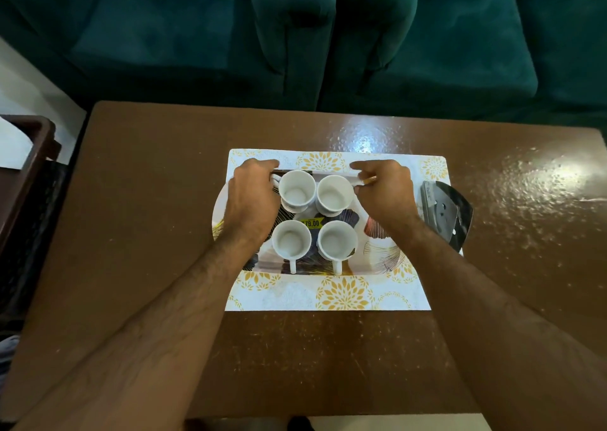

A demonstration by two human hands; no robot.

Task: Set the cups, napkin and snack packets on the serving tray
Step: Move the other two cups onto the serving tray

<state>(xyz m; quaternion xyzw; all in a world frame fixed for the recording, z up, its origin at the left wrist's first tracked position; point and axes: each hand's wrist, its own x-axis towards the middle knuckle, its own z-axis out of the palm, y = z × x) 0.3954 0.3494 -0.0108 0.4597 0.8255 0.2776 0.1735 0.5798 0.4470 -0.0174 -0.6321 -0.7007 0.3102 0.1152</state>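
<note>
Several white cups stand upright on a patterned serving tray (382, 253) that rests on a yellow-flowered placemat (328, 294). My left hand (253, 197) is curled around the left side of the far-left cup (295, 190), fingers at its handle. My right hand (386, 194) pinches the handle side of the far-right cup (333, 195). The near-left cup (290, 241) and near-right cup (337, 242) stand free, handles pointing toward me. A dark shiny snack packet (446, 214) lies at the tray's right edge, on the mat. I see no napkin.
A yellow price sticker (310, 223) sits on the tray between the cups. The brown table (147, 233) extends around the mat. A green sofa (328, 36) stands beyond the far edge, and a dark wooden piece (26, 168) stands at the left.
</note>
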